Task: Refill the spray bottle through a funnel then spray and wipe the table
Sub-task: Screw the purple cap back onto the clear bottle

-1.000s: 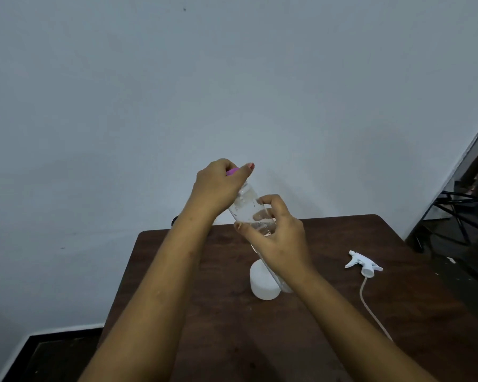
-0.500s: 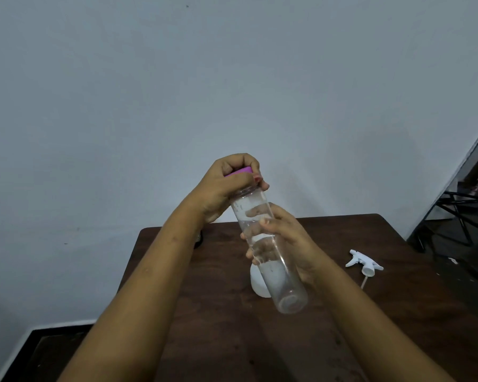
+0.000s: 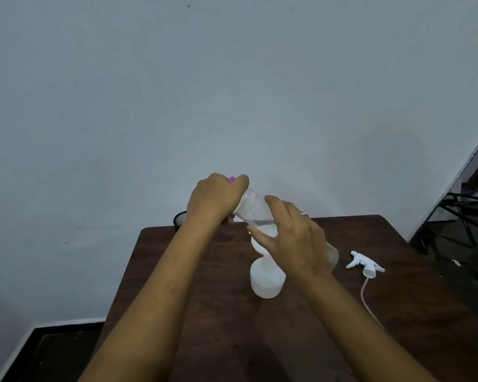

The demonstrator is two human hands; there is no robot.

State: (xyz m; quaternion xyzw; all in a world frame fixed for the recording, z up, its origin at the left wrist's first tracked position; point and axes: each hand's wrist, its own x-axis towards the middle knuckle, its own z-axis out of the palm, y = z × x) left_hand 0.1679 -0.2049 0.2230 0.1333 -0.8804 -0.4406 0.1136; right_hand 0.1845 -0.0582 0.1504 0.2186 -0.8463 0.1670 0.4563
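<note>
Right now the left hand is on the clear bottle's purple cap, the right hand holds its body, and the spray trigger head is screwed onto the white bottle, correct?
Not quite. The head view shows the spray trigger head lying on the table, right of the white bottle. The rest holds.

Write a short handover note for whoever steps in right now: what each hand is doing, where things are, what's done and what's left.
Left hand: closed around the pink cap of the clear water bottle.
Right hand: gripping the bottle's body, held tilted above the table.
White spray bottle stands mid-table with a white funnel apparently in its neck; its trigger head lies to the right.
Done: sprayer removed.
Left: uncap, pour, refit trigger, spray, wipe. No cloth in view.
</note>
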